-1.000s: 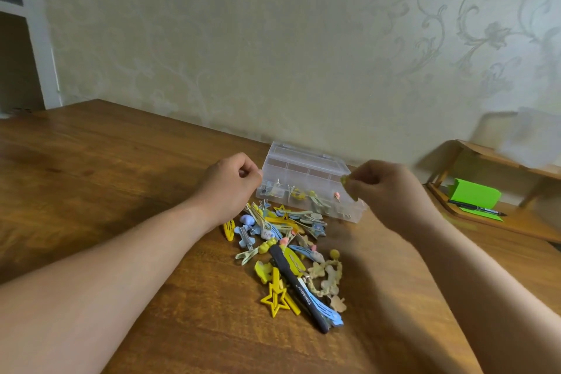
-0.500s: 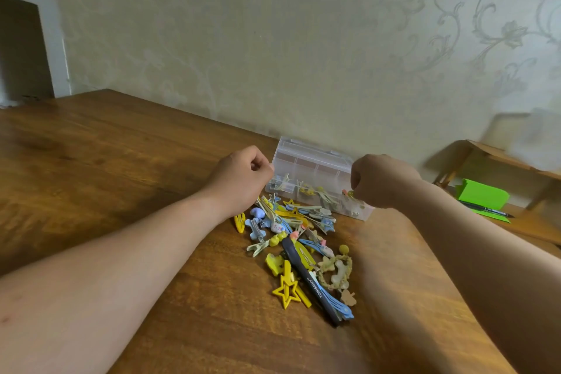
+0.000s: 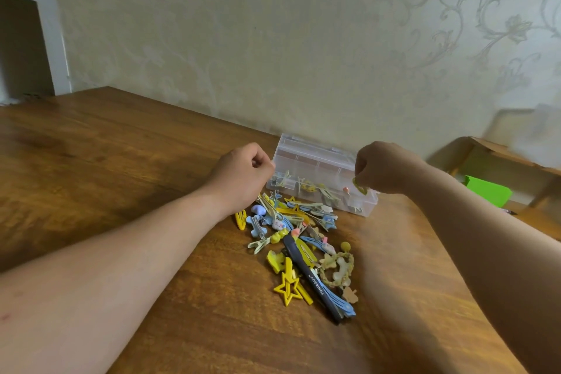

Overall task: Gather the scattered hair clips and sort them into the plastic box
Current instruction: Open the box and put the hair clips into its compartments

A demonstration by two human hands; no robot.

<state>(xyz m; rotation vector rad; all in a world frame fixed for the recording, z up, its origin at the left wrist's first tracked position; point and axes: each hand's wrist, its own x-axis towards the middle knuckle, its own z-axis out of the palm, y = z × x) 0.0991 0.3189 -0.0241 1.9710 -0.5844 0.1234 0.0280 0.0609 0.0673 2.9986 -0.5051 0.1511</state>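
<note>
A heap of yellow, blue and beige hair clips (image 3: 299,240) lies on the wooden table (image 3: 106,167), with a yellow star clip (image 3: 288,284) and a long dark clip (image 3: 312,278) at its near end. Behind the heap stands a clear plastic box (image 3: 321,173) with dividers and a few clips inside. My right hand (image 3: 385,168) pinches a small yellow clip (image 3: 359,187) over the box's right end. My left hand (image 3: 243,174) is curled into a fist at the box's left end; nothing shows in its fingers.
A wallpapered wall rises right behind the box. At the far right a low wooden shelf (image 3: 498,152) holds a green block (image 3: 488,191). A white door frame (image 3: 51,39) stands at the far left.
My right hand moved down over the box's right end, still pinching the small yellow clip. My left hand stayed curled at the box's left end. The camera view shifted slightly.
</note>
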